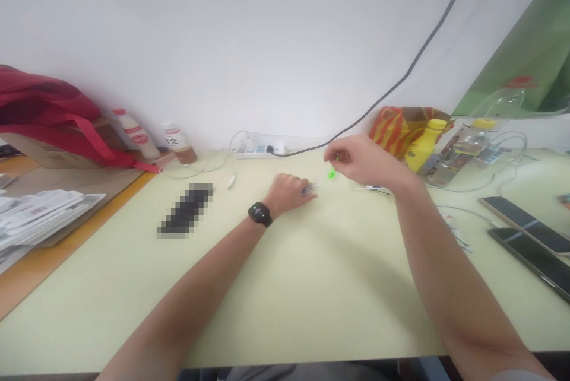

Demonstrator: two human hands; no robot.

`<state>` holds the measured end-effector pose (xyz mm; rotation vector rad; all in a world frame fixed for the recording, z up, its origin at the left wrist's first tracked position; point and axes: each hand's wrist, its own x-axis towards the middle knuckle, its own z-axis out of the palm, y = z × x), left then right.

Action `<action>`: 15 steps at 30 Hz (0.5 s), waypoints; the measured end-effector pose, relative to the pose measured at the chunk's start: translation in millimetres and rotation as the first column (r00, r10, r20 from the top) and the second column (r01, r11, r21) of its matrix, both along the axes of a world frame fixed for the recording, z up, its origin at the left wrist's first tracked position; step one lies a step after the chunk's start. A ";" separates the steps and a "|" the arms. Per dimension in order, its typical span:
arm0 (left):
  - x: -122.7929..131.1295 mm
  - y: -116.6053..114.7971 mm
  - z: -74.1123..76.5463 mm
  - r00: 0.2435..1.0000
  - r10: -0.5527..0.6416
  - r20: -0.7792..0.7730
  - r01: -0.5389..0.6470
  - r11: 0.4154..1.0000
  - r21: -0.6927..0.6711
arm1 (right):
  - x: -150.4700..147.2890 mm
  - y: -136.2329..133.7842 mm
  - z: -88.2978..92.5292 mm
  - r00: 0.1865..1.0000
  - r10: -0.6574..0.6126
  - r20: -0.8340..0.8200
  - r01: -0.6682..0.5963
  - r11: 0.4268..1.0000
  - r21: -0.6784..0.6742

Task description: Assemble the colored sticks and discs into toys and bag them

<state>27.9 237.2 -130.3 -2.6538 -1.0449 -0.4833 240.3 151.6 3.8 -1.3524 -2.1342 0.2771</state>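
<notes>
My left hand, with a black watch on its wrist, rests on the pale yellow table. Its fingers curl around a small bundle of thin bluish and pale pieces, too blurred to name. Raised slightly to the right, my right hand is pinched closed over a small bright green piece that hangs below the fingertips. The green piece's kind is not clear. Beneath the right wrist lie a few thin pale and dark pieces on the table.
A power strip with a grey cable stands against the wall. Bottles and a red bag are at left, near stacked papers. At right are a yellow bottle, a striped bag and two phones.
</notes>
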 end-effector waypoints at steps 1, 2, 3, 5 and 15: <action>-0.1 -0.2 0.0 1.000 0.002 0.001 -0.002 1.000 -0.002 | 0.0 0.0 0.0 1.000 -0.002 0.002 0.002 1.000 0.000; -0.1 -0.4 0.0 1.000 0.002 0.001 -0.002 1.000 -0.003 | 0.0 -0.1 -0.1 1.000 -0.005 0.006 0.005 1.000 -0.001; 0.0 -0.6 0.1 1.000 0.001 0.001 -0.001 1.000 -0.005 | 0.1 -0.1 -0.1 1.000 -0.008 0.010 0.008 1.000 -0.001; 0.4 -1.1 0.3 1.000 0.001 0.004 -0.001 1.000 -0.010 | 0.2 -0.2 0.0 1.000 -0.014 0.014 0.014 1.000 -0.002; -6.6 1.2 -1.4 0.915 0.103 0.391 0.097 0.883 -0.459 | -7.2 4.1 -2.8 0.995 0.014 -0.097 -0.001 0.992 0.125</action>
